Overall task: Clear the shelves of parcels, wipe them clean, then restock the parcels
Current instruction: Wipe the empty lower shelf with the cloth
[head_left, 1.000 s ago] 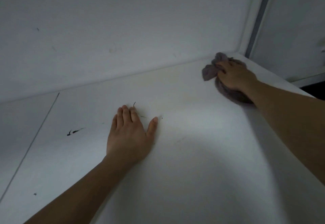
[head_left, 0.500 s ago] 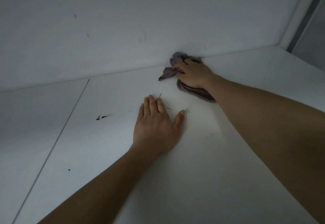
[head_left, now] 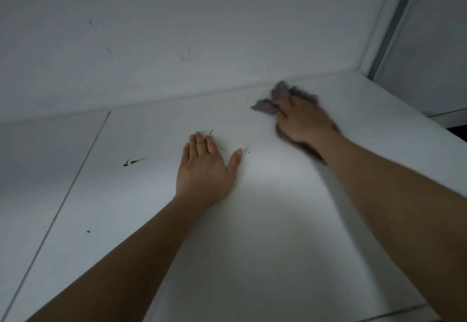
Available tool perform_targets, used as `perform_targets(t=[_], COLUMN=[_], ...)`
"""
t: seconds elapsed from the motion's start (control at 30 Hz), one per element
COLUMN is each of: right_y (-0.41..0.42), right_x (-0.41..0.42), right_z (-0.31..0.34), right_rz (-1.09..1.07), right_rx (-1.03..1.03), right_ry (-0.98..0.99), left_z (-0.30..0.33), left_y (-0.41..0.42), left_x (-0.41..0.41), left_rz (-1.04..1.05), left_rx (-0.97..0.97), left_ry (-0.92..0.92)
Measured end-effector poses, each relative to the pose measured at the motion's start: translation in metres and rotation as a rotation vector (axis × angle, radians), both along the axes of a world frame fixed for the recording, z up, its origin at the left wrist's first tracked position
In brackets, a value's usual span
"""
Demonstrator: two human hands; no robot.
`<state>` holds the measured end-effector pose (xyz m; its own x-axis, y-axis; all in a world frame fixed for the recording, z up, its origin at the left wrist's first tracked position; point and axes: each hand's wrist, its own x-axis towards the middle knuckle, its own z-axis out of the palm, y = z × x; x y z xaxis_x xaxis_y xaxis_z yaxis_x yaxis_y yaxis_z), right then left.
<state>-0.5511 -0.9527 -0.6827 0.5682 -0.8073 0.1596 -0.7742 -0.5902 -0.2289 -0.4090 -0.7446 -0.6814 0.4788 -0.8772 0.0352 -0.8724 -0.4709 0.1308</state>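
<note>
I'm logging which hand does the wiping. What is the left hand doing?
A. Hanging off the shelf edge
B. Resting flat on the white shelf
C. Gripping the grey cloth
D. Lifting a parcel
B: the left hand lies flat, fingers straight, on the shelf; the right hand grips the cloth.

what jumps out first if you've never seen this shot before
The blurred right hand gripping a grey cloth near the back edge of the white shelf. The left hand lies flat mid-shelf, with dark smudges to its left.
</note>
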Motion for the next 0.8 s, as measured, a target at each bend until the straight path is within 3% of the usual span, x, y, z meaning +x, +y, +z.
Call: perform_targets(t=[0.1,0.23,0.3,0.4,0.5,0.67,0.8], right_y=[0.061,0.096,0.086,0.075,0.100,0.164,0.190], right_x=[0.015,-0.035,-0.071,-0.084,-0.043,0.014,-0.016], right_z=[0.003,0.013,0.011,0.004,0.005,0.002,0.014], right_rz=[0.198,0.409,0.255,-0.175,-0.300,0.066,0.350], right_rx=[-0.011,0.001,-0.007,-0.098,-0.065,-0.090,-0.018], right_ry=[-0.004,-0.029,-0.066,-0.055,0.010,0.022,-0.062], left_z=[0.009,0.022,0.023,0.016,0.004,0.002,0.004], left_y=[0.005,0.044,0.077,0.116,0.126,0.124,0.128], left_x=[-0.001,-0.004,0.000,0.006,0.001,0.003,0.000], left_rz=[-0.061,-0.163,-0.238,-0.229,-0.201,-0.190,-0.168], left_rx=[-0.078,-0.219,-0.190,-0.139,-0.074,-0.054,-0.104], left_ry=[0.173,0.377,0.265,0.123,0.018,0.027,0.080])
